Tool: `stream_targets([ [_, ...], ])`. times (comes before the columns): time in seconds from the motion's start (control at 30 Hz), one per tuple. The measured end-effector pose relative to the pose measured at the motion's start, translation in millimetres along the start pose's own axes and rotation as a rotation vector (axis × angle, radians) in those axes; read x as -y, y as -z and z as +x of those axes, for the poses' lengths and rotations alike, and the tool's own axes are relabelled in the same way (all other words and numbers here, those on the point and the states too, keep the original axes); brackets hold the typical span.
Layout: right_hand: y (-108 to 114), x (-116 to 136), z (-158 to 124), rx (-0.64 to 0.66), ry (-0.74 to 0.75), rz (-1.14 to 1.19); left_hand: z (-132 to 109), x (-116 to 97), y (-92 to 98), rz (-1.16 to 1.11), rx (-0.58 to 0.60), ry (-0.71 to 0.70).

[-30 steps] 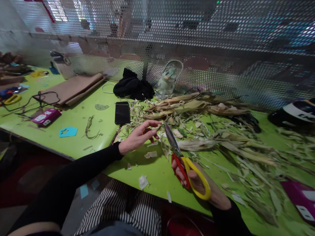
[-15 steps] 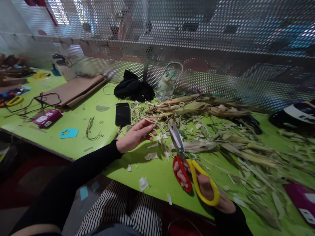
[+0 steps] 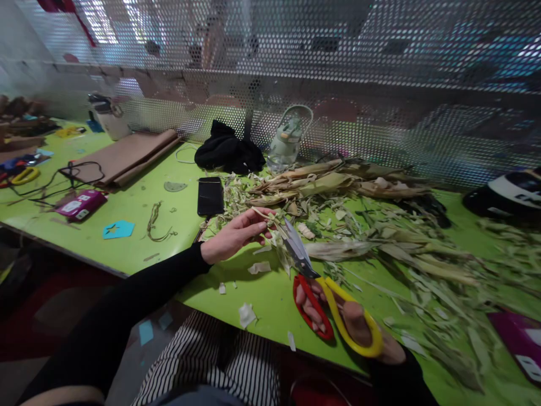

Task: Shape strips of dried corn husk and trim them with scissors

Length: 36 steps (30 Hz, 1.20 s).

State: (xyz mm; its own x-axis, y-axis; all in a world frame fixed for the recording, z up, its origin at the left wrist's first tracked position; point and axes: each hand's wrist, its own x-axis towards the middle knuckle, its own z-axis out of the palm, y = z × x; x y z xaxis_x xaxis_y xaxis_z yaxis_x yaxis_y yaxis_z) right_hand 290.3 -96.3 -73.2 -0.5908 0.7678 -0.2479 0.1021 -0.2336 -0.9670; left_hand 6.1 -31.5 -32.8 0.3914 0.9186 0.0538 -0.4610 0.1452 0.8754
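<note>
My left hand (image 3: 237, 234) is closed in a pinch on a thin strip of dried corn husk (image 3: 274, 221) at the middle of the table. Close to the fingertips are the blades of a large pair of scissors (image 3: 299, 248), with one red and one yellow handle loop. My right hand (image 3: 357, 324) grips those loops, its fingers through the red one and the thumb in the yellow one. The blades look nearly closed and point up and left. Dried corn husks (image 3: 321, 186) lie behind the hands, and more long husk strips (image 3: 426, 265) spread to the right.
A black phone (image 3: 210, 196) lies left of the husk scraps. Behind stand a pale green bottle (image 3: 289, 141) and black cloth (image 3: 228, 149). To the left are folded brown paper (image 3: 131, 155), a purple box (image 3: 82, 204) and a blue tag (image 3: 118, 229). A perforated metal screen (image 3: 270, 62) closes the back.
The scissors have tilted and shifted slightly left and down, nearer my left fingers. A small piece of husk now lies just right of the blades. My left hand has barely moved.
</note>
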Motion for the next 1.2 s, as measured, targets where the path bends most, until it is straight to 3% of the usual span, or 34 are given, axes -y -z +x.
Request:
stream_targets([
  [0.17, -6.5, 9.1, 6.2, 0.071, -0.095, 0.178, -0.5, 0.9, 0.2, 0.029, 0.028, -0.004],
  [0.37, -7.9, 17.6, 6.9, 0.001, -0.077, 0.159, -0.9, 0.8, -0.1, 0.083, 0.048, -0.018],
  [0.57, -10.7, 28.7, 12.4, -0.182, 0.087, 0.136, 2.8, -3.2, -3.2, -0.103, -0.096, 0.028],
  [0.8, -4.6, 20.7, 9.9, -0.155, 0.104, 0.023, 6.9, -9.0, -6.2, -0.245, -0.197, 0.096],
  [0.93, -0.4, 11.3, 9.8, -0.083, 0.092, 0.004, 9.5, -8.6, -5.6, -0.273, -0.184, 0.105],
  [1.03, 1.9, 13.2, 10.7, -0.137, 0.149, -0.107, 12.6, -7.2, -3.7, -0.265, -0.197, 0.105],
  [1.2, 4.6, 26.3, 16.6, -0.423, 0.177, -0.603, 17.0, -6.2, -0.5, -0.252, -0.204, 0.080],
])
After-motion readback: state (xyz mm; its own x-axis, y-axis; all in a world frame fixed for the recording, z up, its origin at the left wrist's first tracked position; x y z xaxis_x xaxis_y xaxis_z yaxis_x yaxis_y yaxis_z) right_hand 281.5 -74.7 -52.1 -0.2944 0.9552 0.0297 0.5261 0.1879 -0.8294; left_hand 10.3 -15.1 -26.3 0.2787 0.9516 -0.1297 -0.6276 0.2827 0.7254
